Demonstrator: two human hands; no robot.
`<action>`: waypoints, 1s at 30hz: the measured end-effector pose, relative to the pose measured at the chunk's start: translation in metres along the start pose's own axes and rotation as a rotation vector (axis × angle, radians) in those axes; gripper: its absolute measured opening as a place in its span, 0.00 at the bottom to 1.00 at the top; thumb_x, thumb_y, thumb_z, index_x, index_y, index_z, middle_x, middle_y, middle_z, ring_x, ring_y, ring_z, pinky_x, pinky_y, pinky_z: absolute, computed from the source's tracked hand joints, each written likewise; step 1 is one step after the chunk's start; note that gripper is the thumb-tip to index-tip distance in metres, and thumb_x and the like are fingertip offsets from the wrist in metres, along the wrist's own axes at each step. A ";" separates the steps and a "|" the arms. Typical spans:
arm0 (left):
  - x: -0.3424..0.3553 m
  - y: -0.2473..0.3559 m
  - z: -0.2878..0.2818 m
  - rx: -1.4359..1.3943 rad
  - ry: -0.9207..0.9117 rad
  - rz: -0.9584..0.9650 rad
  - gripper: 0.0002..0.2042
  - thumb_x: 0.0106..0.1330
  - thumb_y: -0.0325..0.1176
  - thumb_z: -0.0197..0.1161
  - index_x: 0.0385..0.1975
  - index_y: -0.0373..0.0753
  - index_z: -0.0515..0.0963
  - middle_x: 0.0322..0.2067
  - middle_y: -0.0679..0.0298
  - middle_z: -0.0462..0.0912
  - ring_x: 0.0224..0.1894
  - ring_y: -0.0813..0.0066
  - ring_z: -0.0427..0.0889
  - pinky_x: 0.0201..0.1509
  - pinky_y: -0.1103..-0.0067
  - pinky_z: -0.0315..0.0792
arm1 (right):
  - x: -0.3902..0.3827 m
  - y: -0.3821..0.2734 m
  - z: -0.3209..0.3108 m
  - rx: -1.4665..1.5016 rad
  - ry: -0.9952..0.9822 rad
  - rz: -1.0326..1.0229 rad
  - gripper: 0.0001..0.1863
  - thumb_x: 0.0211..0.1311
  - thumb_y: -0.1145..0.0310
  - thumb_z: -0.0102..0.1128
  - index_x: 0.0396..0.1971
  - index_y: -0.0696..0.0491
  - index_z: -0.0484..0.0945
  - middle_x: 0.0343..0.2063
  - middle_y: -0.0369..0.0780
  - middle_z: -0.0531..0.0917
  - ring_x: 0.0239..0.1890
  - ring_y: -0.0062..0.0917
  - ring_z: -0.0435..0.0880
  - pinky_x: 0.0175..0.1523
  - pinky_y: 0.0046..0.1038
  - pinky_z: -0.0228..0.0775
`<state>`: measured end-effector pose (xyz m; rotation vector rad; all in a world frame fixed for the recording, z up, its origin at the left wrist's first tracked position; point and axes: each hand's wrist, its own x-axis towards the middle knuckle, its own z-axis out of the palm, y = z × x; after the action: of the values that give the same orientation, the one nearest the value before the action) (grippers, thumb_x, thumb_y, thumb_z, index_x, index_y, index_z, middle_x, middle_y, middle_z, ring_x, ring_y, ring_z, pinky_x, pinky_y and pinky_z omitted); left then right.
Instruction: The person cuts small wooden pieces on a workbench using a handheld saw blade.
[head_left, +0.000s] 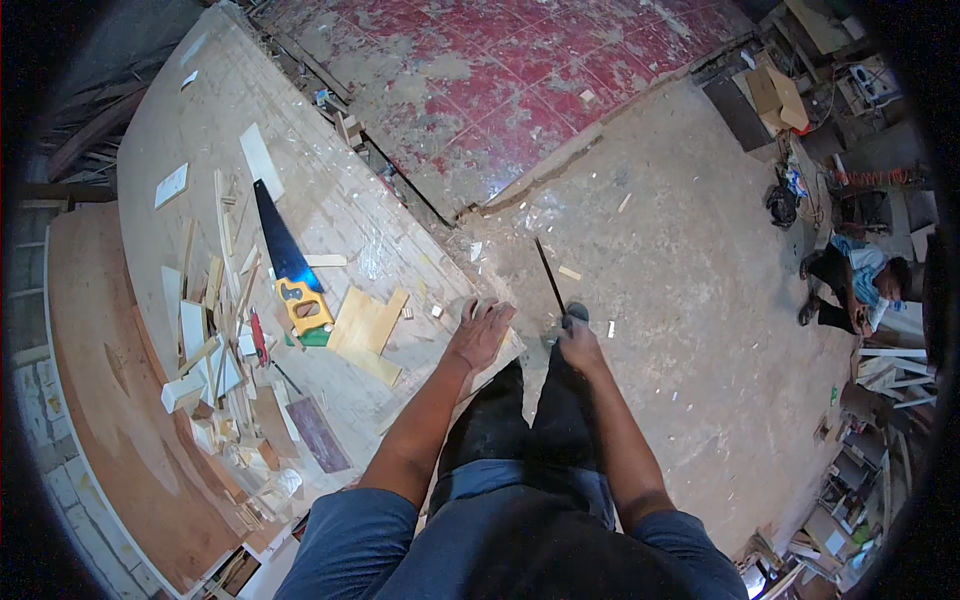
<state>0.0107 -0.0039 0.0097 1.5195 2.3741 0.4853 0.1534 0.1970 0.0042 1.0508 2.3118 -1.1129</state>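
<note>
My right hand (578, 345) is closed on the handle of a long, thin dark tool (547, 265), which points away from me beside the bench corner. My left hand (479, 332) rests with fingers apart on the corner of the pale wooden bench (395, 255); anything beneath its fingers is hidden. Left of it lie light wood offcuts (352, 325), a handsaw (285, 255) with a yellow handle, a green object (312, 340) and a red-handled tool (258, 335).
A person (855, 285) sits at the right among clutter and stacked white timber (890, 375). Scraps dot the concrete floor (700, 420). A red tiled area (520, 80) lies beyond the bench. A brown board (95, 350) lies at the far left, with wood scraps (205, 380) beside it.
</note>
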 end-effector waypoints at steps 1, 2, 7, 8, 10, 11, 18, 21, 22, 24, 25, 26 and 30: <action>0.003 0.003 0.000 -0.014 -0.009 0.000 0.21 0.65 0.32 0.52 0.59 0.40 0.65 0.54 0.53 0.74 0.62 0.53 0.63 0.66 0.53 0.48 | 0.012 0.000 0.012 0.059 0.010 -0.036 0.19 0.59 0.61 0.60 0.42 0.62 0.77 0.32 0.50 0.84 0.36 0.39 0.84 0.43 0.37 0.74; 0.005 0.005 -0.001 -0.026 -0.019 -0.002 0.21 0.64 0.32 0.52 0.59 0.40 0.65 0.54 0.54 0.73 0.62 0.53 0.63 0.66 0.53 0.48 | 0.020 -0.001 0.024 0.060 0.013 -0.039 0.19 0.59 0.61 0.60 0.42 0.62 0.77 0.32 0.50 0.84 0.36 0.39 0.84 0.43 0.37 0.74; 0.000 0.007 -0.010 -0.056 -0.082 -0.088 0.21 0.65 0.31 0.52 0.60 0.40 0.64 0.56 0.54 0.73 0.64 0.52 0.62 0.67 0.53 0.48 | 0.023 -0.053 0.047 0.537 -0.191 0.019 0.20 0.54 0.60 0.65 0.44 0.55 0.80 0.34 0.46 0.84 0.38 0.35 0.84 0.45 0.32 0.73; -0.001 0.005 -0.010 -0.051 -0.096 -0.105 0.22 0.65 0.31 0.52 0.60 0.40 0.64 0.57 0.54 0.72 0.64 0.52 0.62 0.68 0.53 0.47 | 0.022 -0.057 0.048 0.533 -0.197 0.008 0.20 0.54 0.60 0.65 0.44 0.55 0.80 0.34 0.46 0.84 0.38 0.35 0.84 0.45 0.32 0.73; 0.002 0.008 -0.018 -0.100 -0.137 -0.092 0.22 0.66 0.31 0.51 0.61 0.40 0.63 0.60 0.54 0.69 0.66 0.52 0.61 0.68 0.53 0.47 | 0.021 -0.049 0.050 0.796 -0.126 -0.098 0.19 0.51 0.63 0.68 0.42 0.57 0.80 0.31 0.45 0.84 0.33 0.32 0.83 0.40 0.30 0.73; 0.003 0.008 -0.014 -0.062 -0.088 -0.072 0.23 0.66 0.32 0.51 0.62 0.40 0.62 0.62 0.54 0.67 0.66 0.52 0.59 0.68 0.53 0.47 | 0.024 -0.045 0.048 0.790 -0.125 -0.102 0.19 0.51 0.63 0.68 0.42 0.57 0.80 0.31 0.45 0.84 0.33 0.32 0.83 0.40 0.30 0.73; 0.001 0.010 -0.014 -0.013 0.018 -0.146 0.28 0.63 0.35 0.54 0.65 0.39 0.61 0.65 0.53 0.62 0.69 0.53 0.53 0.70 0.53 0.44 | 0.020 -0.103 0.007 0.421 0.322 -0.021 0.20 0.53 0.65 0.65 0.42 0.64 0.78 0.33 0.50 0.83 0.36 0.32 0.84 0.43 0.29 0.73; -0.005 -0.003 0.004 0.152 -0.185 -0.180 0.22 0.68 0.40 0.50 0.60 0.41 0.67 0.60 0.57 0.69 0.69 0.60 0.54 0.71 0.55 0.43 | -0.004 -0.159 -0.002 0.438 0.234 -0.416 0.21 0.53 0.65 0.65 0.44 0.63 0.78 0.35 0.50 0.84 0.37 0.33 0.84 0.44 0.29 0.73; -0.006 -0.003 0.005 0.149 -0.184 -0.180 0.22 0.68 0.40 0.50 0.60 0.41 0.67 0.60 0.57 0.69 0.69 0.60 0.54 0.71 0.55 0.43 | -0.016 -0.177 -0.006 0.443 0.051 -0.463 0.21 0.54 0.64 0.65 0.45 0.62 0.78 0.35 0.50 0.84 0.38 0.34 0.85 0.45 0.29 0.73; -0.003 0.000 0.002 0.138 -0.135 -0.208 0.24 0.63 0.41 0.54 0.58 0.40 0.68 0.61 0.56 0.68 0.69 0.58 0.55 0.70 0.54 0.43 | -0.021 -0.180 -0.009 0.443 -0.125 -0.504 0.21 0.55 0.64 0.65 0.46 0.62 0.78 0.36 0.50 0.84 0.39 0.35 0.85 0.47 0.29 0.73; -0.002 0.002 0.000 0.131 -0.111 -0.222 0.25 0.61 0.42 0.55 0.57 0.39 0.69 0.61 0.56 0.67 0.69 0.57 0.55 0.70 0.53 0.43 | -0.021 -0.173 -0.006 0.444 -0.104 -0.504 0.21 0.55 0.63 0.65 0.46 0.61 0.78 0.37 0.50 0.84 0.40 0.37 0.85 0.47 0.29 0.73; -0.001 0.004 -0.002 0.124 -0.087 -0.236 0.26 0.59 0.42 0.57 0.56 0.38 0.70 0.61 0.55 0.66 0.68 0.56 0.55 0.69 0.53 0.44 | -0.021 -0.164 -0.003 0.444 -0.083 -0.504 0.21 0.56 0.63 0.65 0.46 0.60 0.78 0.38 0.50 0.84 0.41 0.38 0.85 0.48 0.30 0.73; -0.003 0.009 -0.012 0.066 0.209 -0.252 0.25 0.51 0.45 0.63 0.47 0.36 0.73 0.57 0.54 0.68 0.65 0.53 0.60 0.67 0.54 0.49 | -0.022 -0.106 -0.001 0.392 0.062 -0.315 0.19 0.59 0.64 0.63 0.45 0.60 0.77 0.38 0.52 0.83 0.42 0.41 0.84 0.47 0.33 0.74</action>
<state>0.0142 -0.0044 0.0246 1.2221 2.7187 0.5330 0.0883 0.1438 0.0719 0.8715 2.4229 -1.7332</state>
